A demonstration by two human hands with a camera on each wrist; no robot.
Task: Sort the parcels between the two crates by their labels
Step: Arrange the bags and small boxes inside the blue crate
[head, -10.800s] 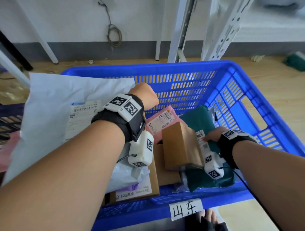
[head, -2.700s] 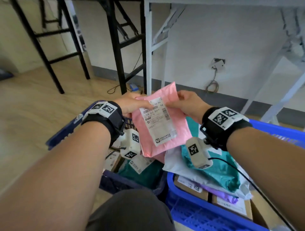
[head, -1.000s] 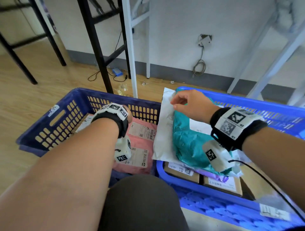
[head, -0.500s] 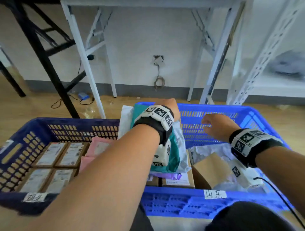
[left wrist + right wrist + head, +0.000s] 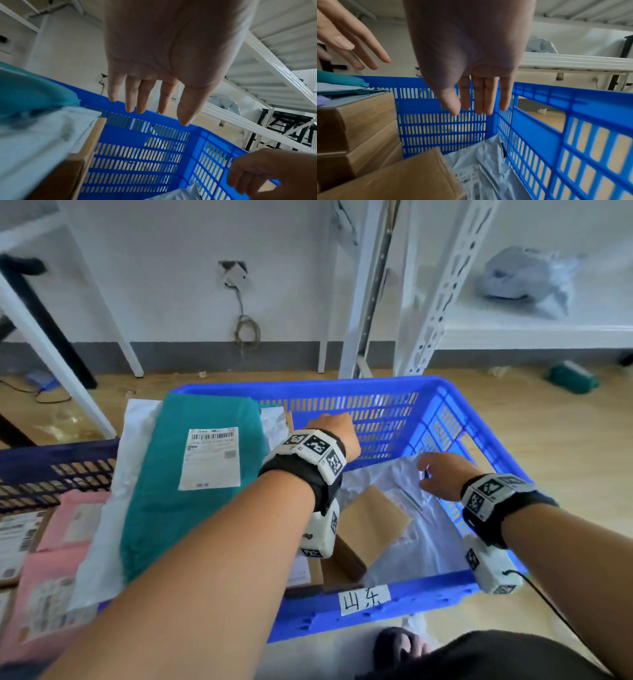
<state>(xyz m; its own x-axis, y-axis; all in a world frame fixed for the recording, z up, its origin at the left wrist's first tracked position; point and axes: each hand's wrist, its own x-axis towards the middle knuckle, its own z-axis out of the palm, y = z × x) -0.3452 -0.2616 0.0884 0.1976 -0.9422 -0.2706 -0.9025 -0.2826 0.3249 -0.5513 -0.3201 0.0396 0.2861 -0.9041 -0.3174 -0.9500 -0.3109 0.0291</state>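
Observation:
The bright blue crate (image 5: pixel 442 419) holds a tilted cardboard box (image 5: pixel 373 518) and a grey-white mailer (image 5: pixel 421 535). A teal parcel (image 5: pixel 191 474) with a white label lies on a white mailer (image 5: pixel 102 542) across that crate's left rim. Pink parcels (image 5: pixel 51 559) lie in the dark blue crate (image 5: pixel 58 453) on the left. My left hand (image 5: pixel 329 433) hovers over the bright crate, fingers straight (image 5: pixel 132 102), and holds nothing. My right hand (image 5: pixel 442 477) hangs above the grey-white mailer (image 5: pixel 484 169), fingers straight (image 5: pixel 488 102), also empty.
Stacked cardboard boxes (image 5: pixel 351 119) fill the bright crate's left side. A paper tag with handwriting (image 5: pixel 364 599) is stuck on its near wall. White shelf uprights (image 5: pixel 435 289) stand behind the crate. A shelf with a grey bag (image 5: pixel 524 278) is at the right.
The pink parcel that both hands held now lies in the dark blue crate. My left hand has left the teal parcel and moved right over the bright crate. My right hand sank lower.

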